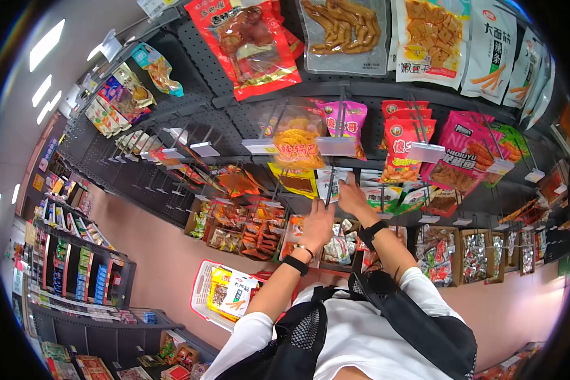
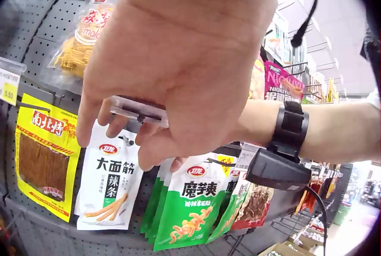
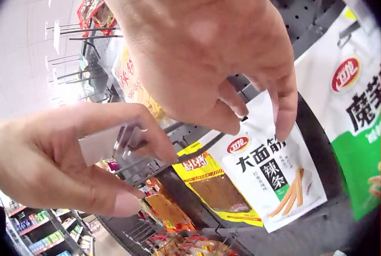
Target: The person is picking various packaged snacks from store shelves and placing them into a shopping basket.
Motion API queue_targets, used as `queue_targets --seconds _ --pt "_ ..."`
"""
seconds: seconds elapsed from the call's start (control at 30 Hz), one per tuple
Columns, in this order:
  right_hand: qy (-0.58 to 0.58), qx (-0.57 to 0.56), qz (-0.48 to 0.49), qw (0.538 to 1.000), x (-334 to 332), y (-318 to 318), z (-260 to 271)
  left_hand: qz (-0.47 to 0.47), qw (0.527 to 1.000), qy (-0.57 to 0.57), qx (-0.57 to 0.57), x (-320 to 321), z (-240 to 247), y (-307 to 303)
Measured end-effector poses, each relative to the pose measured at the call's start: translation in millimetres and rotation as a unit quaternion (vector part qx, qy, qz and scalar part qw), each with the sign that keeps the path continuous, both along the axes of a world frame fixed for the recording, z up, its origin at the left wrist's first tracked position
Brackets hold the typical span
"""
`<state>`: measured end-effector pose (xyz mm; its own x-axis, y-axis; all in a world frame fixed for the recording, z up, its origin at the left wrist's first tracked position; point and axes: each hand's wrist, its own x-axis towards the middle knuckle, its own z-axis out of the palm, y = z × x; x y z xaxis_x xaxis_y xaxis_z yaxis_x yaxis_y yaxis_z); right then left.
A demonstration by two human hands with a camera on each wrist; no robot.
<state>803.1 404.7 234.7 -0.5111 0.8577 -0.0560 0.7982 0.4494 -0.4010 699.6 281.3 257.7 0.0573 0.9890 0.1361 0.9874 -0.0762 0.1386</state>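
Observation:
A white bag of spicy gluten strips (image 2: pixel 108 187) hangs from a hook on the dark pegboard, with orange strips printed near its base. My right hand (image 3: pixel 208 60) is at the top of this bag (image 3: pixel 277 176), finger and thumb pinching its upper edge. In front, my left hand (image 1: pixel 318 225) holds the clear plastic price tag holder (image 2: pixel 140 111) at the hook's front end between curled fingers and thumb. A yellow snack bag (image 2: pixel 44 155) hangs to the left. Green and white konjac snack bags (image 2: pixel 193 202) hang to the right.
More hooks with bagged snacks, such as pink bags (image 1: pixel 459 152) and red bags (image 1: pixel 406 142), project around my hands. Boxes of small wrapped snacks (image 1: pixel 340 244) stand below. A red and white shopping basket (image 1: pixel 199 297) holding snack bags is at lower left.

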Motion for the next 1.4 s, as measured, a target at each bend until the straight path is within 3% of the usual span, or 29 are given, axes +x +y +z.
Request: queue_targets --seconds 0.07,0.2,0.4,0.53,0.63,0.7,0.83,0.97,1.03,1.07,1.13,1.4 --pt "0.078 0.004 -0.049 0.996 -6.3 3.2 -7.6 -0.001 1.0 0.003 0.006 -1.4 9.0 -1.8" --pt "0.138 -0.009 -0.053 0.989 -4.3 19.4 -30.7 -0.009 1.0 0.0 -0.008 -1.6 8.4 -0.8" --pt "0.118 0.012 -0.072 0.99 -5.3 12.9 -26.9 -0.016 1.0 -0.006 0.004 -1.1 -1.8 -3.7" --pt "0.125 -0.053 -0.054 0.989 -7.3 3.3 -31.7 -0.01 1.0 -0.01 0.004 -0.3 -8.1 -13.2" --pt "0.148 -0.037 -0.056 0.987 -11.7 3.9 -56.7 -0.007 1.0 -0.017 0.019 1.8 -12.9 -16.1" --pt "0.195 0.103 -0.023 0.975 -14.2 19.5 -86.7 -0.013 0.999 -0.025 0.047 -0.1 -16.1 -8.9" --pt "0.272 -0.003 -0.063 0.96 -11.5 10.5 -69.8 -0.012 0.998 -0.026 0.053 -0.1 -12.7 -6.7" --pt "0.267 -0.005 -0.072 0.961 -0.4 -16.7 -58.7 -0.008 0.998 -0.033 0.046 0.0 -16.9 -7.3" --pt "0.372 0.029 -0.045 0.927 -1.1 -17.6 -49.0 -0.003 0.999 -0.016 0.043 -2.8 -10.6 -1.2" --pt "0.374 0.033 -0.042 0.926 -0.4 -19.9 -39.9 -0.001 0.999 -0.014 0.048 -3.6 -7.4 -0.2" --pt "0.269 0.004 -0.035 0.962 7.8 -39.7 -28.6 -0.007 0.997 -0.052 0.05 0.6 -5.7 -6.7" --pt "0.288 -0.02 -0.035 0.957 12.2 -62.2 -14.9 0.021 0.999 -0.027 0.015 1.1 -8.8 -18.5"
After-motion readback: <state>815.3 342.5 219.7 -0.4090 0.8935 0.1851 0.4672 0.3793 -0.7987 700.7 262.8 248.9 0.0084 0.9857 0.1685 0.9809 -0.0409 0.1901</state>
